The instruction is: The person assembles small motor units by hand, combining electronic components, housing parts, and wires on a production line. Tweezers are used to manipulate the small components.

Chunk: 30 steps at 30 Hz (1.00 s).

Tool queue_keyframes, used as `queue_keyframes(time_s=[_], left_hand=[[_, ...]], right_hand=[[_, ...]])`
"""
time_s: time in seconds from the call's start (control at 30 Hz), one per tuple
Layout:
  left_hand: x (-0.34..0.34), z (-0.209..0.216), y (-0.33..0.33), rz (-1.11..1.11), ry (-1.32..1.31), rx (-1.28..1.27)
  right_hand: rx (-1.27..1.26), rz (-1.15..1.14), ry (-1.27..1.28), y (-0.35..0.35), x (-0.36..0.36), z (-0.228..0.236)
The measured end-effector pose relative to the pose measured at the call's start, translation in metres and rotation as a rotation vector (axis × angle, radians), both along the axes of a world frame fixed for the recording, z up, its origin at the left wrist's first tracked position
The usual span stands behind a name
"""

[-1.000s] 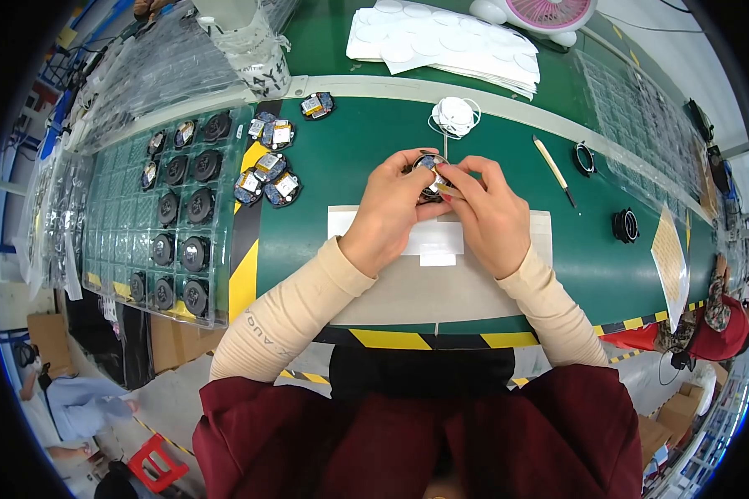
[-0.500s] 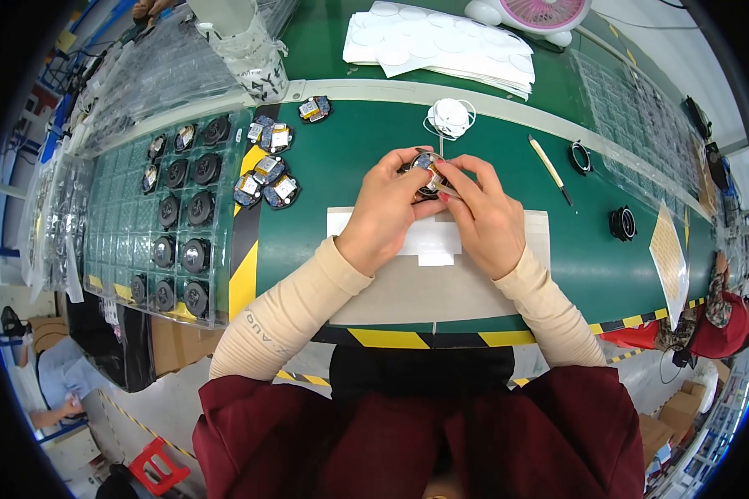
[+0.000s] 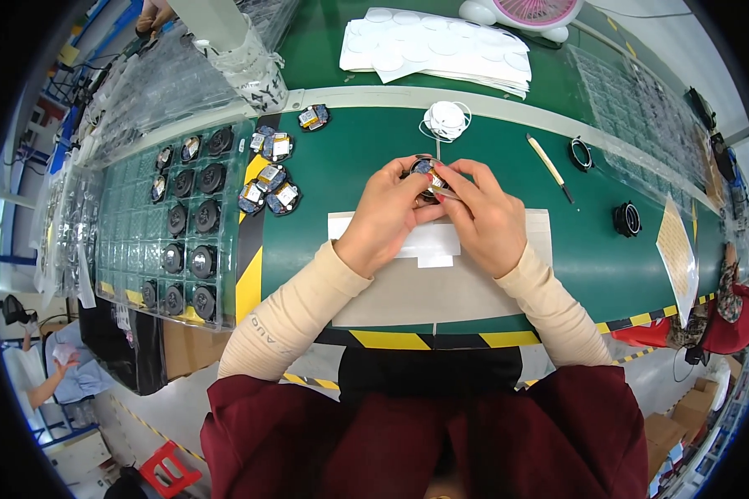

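Note:
My left hand (image 3: 381, 218) is closed round a small round electronic module (image 3: 424, 167) with a black rim, a blue circuit board and a yellow-and-white part showing. Against its right side, my right hand (image 3: 484, 218) is also closed, thumb and fingers pinching at the module. A thin grey metallic piece (image 3: 446, 193) shows beneath the right fingertips; its kind is hard to make out. Both hands hover over the far edge of a grey mat (image 3: 383, 303) with white paper (image 3: 435, 249) on it. The fingers cover much of the module.
Left, a clear tray (image 3: 129, 241) holds several round black parts. Beside it lie several similar modules (image 3: 285, 197). A white cable coil (image 3: 447, 121), a cream-handled pen-like tool (image 3: 546, 160) and two black rings (image 3: 627, 219) lie beyond and right. White sheets (image 3: 433, 46) and a pink fan (image 3: 537, 10) stand farther back.
The view has shifted slightly, so the tray appears a little farther right. Both hands keep nearly the same grip on the module. A person at the far left has raised a hand.

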<state>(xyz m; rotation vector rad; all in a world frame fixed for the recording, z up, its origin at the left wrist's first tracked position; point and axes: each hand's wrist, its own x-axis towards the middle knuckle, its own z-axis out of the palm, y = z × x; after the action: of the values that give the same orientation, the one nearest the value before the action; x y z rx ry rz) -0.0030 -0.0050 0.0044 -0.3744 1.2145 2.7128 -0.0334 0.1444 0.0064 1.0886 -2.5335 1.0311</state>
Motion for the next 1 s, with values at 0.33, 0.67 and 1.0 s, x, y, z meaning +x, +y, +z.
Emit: queue_keyframes(time_s=[0.33,0.67,1.0], left_hand=[[0.008,0.016,-0.036,0.16,0.141,0.088],[0.116,0.045,-0.214,0.962,0.136,-1.118],[0.161,-0.021,-0.316,0.878,-0.437,-2.293]], right_hand=[[-0.234,0.102,0.164,0.0,0.006,0.004],[-0.191,0.178,0.167,0.001,0.014,0.007],[-0.209,0.221,0.173,-0.002,0.016,0.0]])
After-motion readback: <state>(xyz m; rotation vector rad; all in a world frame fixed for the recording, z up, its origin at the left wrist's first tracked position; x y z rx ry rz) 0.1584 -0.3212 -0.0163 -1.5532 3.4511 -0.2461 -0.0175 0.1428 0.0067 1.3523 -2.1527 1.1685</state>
